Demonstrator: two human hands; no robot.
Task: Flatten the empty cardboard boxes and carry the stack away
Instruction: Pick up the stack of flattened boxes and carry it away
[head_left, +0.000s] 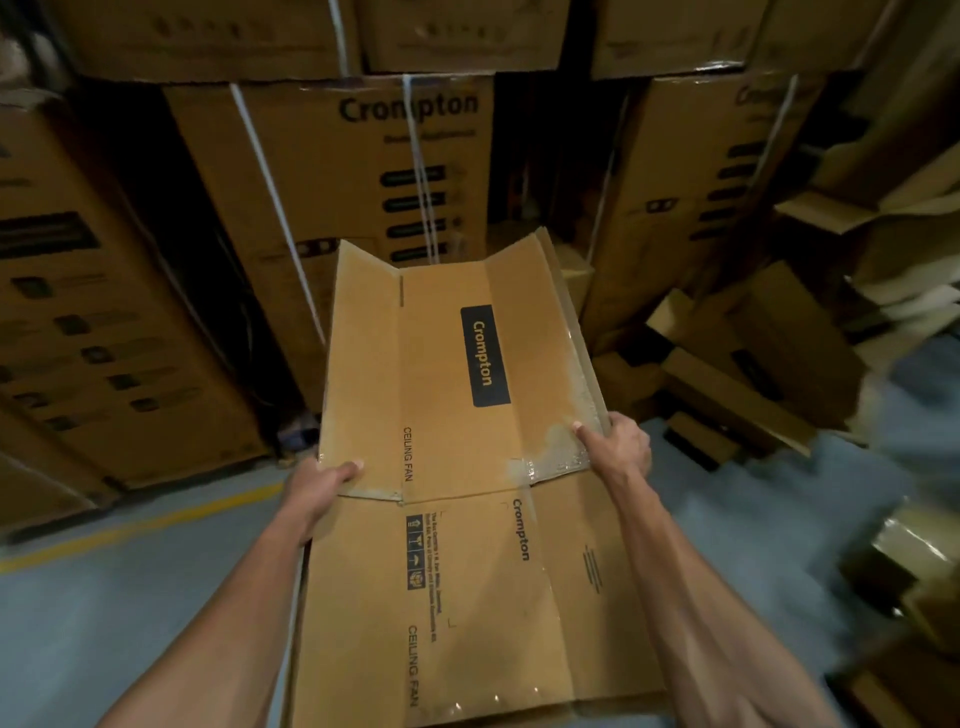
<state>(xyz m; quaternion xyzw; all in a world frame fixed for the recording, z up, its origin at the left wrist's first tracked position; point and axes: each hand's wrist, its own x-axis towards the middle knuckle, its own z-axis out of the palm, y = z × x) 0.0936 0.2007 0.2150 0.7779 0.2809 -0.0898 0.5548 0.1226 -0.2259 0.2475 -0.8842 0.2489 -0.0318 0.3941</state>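
Note:
A flattened brown cardboard box (447, 467) printed "Crompton" and "CEILING FAN" stretches out in front of me, its far flaps bent upward. My left hand (324, 486) grips its left edge at the fold line, thumb on top. My right hand (618, 449) grips the right edge by the torn, tape-covered flap, thumb on top and fingers underneath. The near half of the box hangs down between my forearms.
Tall stacks of strapped Crompton cartons (332, 171) wall off the far side and the left. A heap of empty and collapsed boxes (769, 364) lies on the right. The grey floor (130, 597) carries a yellow line (145, 525) at left.

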